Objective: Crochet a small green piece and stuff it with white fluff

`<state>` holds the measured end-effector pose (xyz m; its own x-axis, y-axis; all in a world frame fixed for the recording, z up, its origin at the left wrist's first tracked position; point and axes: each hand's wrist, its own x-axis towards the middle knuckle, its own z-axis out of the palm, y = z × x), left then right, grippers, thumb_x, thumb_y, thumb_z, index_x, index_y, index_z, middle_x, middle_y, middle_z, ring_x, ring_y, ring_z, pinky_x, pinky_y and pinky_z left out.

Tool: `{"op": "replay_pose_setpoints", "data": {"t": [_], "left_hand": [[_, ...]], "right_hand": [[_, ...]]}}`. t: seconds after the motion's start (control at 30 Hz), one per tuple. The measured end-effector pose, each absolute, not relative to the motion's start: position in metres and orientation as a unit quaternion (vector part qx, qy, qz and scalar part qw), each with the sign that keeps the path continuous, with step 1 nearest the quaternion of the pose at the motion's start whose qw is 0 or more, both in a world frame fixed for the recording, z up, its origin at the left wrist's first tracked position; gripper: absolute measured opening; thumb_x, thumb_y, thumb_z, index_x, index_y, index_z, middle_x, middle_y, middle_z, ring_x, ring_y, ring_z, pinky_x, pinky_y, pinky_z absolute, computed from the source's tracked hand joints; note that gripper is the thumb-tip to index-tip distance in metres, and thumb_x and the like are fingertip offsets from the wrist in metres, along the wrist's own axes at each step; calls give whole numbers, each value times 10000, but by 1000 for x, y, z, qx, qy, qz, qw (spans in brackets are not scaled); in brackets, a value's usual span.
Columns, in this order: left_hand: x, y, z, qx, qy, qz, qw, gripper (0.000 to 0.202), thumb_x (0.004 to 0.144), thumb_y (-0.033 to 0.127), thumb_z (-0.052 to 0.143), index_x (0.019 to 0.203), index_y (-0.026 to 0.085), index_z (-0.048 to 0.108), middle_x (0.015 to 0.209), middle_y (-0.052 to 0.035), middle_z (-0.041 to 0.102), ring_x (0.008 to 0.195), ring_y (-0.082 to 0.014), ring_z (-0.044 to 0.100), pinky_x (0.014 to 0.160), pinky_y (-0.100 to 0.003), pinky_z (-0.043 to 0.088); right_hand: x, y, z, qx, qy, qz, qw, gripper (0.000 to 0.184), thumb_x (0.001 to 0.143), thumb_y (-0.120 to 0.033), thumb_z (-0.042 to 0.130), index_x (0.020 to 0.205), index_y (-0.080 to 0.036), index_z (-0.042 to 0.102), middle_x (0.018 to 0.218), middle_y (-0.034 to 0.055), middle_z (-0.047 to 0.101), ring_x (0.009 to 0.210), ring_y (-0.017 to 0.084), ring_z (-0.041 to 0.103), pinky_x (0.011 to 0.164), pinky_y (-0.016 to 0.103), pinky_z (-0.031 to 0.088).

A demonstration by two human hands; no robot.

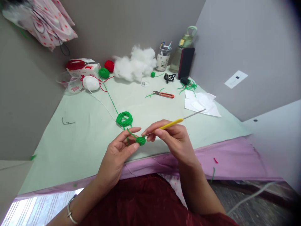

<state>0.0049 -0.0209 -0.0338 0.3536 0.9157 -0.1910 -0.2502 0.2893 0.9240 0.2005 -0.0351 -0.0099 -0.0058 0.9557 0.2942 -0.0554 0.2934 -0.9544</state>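
Observation:
Between the thumb and fingers of my left hand (119, 149) is a small green crochet piece (140, 141). A strand of green yarn runs from it over my left fingers to a loose green yarn coil (124, 119) on the table just beyond. My right hand (172, 139) is closed around a crochet hook with a yellow handle (171, 123). One metal end of the hook points down at the crochet piece; the other sticks out to the upper right. Whether the tip is inside a stitch is too small to tell.
At the back are a white yarn ball (91, 83), green yarn ball (103, 73), red yarn ball (109, 66) and white stuffing (136, 63). Orange thread snips (163, 94) lie mid-table. Rightward are a phone (186, 63), bottle (177, 58), pen cup (163, 59) and white paper (201, 103).

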Motion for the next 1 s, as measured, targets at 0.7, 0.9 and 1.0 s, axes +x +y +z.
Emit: {"op": "replay_pose_setpoints", "data": {"t": [0.7, 0.9, 1.0], "left_hand": [[-1, -13, -27, 441, 399, 443, 671, 422, 826, 275, 898, 1229, 345, 792, 842, 50, 569, 814, -103, 548, 811, -216, 456], [-3, -13, -28, 428, 390, 473, 664, 351, 833, 261, 889, 1167, 333, 807, 835, 45, 583, 826, -108, 549, 832, -224, 456], [-3, -12, -26, 389, 397, 487, 673, 350, 815, 260, 896, 1153, 302, 812, 862, 34, 579, 831, -112, 536, 817, -224, 453]], "right_hand": [[184, -45, -27, -419, -599, 334, 595, 224, 1056, -245, 601, 1100, -296, 815, 975, 17, 814, 806, 155, 746, 775, 327, 604], [180, -46, -30, -376, -623, 309, 613, 253, 1056, -188, 586, 1145, -299, 794, 1080, 26, 822, 929, 175, 753, 847, 356, 610], [177, -46, -29, -378, -621, 267, 633, 266, 1058, -179, 573, 1143, -293, 797, 1061, 36, 813, 998, 197, 740, 849, 371, 610]]}}
